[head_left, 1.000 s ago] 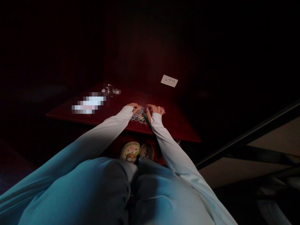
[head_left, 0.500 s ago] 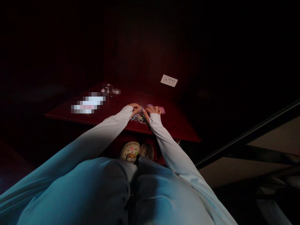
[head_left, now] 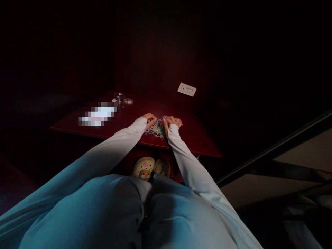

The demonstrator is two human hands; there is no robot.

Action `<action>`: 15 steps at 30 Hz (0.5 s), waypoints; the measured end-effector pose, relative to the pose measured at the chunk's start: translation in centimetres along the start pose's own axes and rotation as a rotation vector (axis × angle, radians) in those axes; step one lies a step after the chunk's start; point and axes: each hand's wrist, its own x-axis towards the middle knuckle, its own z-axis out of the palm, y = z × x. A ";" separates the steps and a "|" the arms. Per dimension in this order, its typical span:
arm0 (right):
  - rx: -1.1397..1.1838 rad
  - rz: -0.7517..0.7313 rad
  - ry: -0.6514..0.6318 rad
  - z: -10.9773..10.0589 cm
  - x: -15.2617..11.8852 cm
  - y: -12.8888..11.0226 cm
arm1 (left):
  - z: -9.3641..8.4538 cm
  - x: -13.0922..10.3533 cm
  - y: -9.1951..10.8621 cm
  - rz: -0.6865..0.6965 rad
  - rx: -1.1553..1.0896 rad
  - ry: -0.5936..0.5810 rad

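Note:
My left hand (head_left: pixel 149 119) is at the left of a pile of small coloured rings (head_left: pixel 155 131), which look like hair ties, on the dark red table. Its fingers are bent and pressed together; what they hold, if anything, is too small to make out. My right hand (head_left: pixel 172 121) lies at the right of the pile, fingers curled over a pink and purple bunch (head_left: pixel 181 122) that is mostly covered. Whatever sits between thumb and fingers there cannot be made out. A gap separates the two hands.
A clear round container (head_left: pixel 119 99) stands at the table's back left, a small clear lid (head_left: pixel 128 101) beside it. A bright pixelated object (head_left: pixel 98 116) lies on the left of the table (head_left: pixel 124 119). A white socket plate (head_left: pixel 187 89) is on the wall behind.
My right hand has moved a little to the right, away from the left hand, covering more of the pink bunch. More of the ring pile shows between the hands. The left hand has barely moved.

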 end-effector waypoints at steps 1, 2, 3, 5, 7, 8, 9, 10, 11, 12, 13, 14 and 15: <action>0.012 0.070 0.063 0.0 0.1 0.3 | 0.0 0.0 0.1 -0.001 0.011 0.011; 0.024 0.142 0.137 0.1 0.3 0.7 | -0.1 0.0 0.1 -0.004 0.018 0.020; 0.034 0.210 0.216 0.1 0.3 1.1 | -0.1 0.0 0.1 -0.007 0.021 0.026; 0.039 0.309 0.363 0.2 0.4 1.9 | -0.1 -0.1 0.1 -0.011 0.020 0.024; 0.041 0.350 0.466 0.3 0.3 2.5 | -0.1 -0.1 0.1 -0.012 0.015 0.013; 0.049 0.359 0.501 0.4 0.3 2.8 | -0.2 -0.1 0.0 -0.011 0.011 0.007; 0.064 0.368 0.520 0.4 0.3 2.9 | -0.2 -0.1 0.0 -0.009 0.006 0.004; 0.081 0.383 0.520 0.4 0.3 2.9 | -0.2 -0.1 0.0 -0.008 0.000 0.001; 0.091 0.405 0.500 0.4 0.3 2.9 | -0.2 -0.1 -0.1 -0.007 -0.006 -0.001; 0.088 0.430 0.461 0.4 0.3 2.8 | -0.2 -0.1 -0.1 -0.006 -0.011 -0.003; 0.076 0.450 0.417 0.4 0.3 2.7 | -0.2 -0.1 -0.1 -0.004 -0.013 -0.004; 0.064 0.460 0.383 0.3 0.3 2.6 | -0.2 -0.1 -0.2 -0.001 -0.013 -0.005; 0.061 0.459 0.372 0.3 0.3 2.6 | -0.2 -0.1 -0.2 0.000 -0.012 -0.004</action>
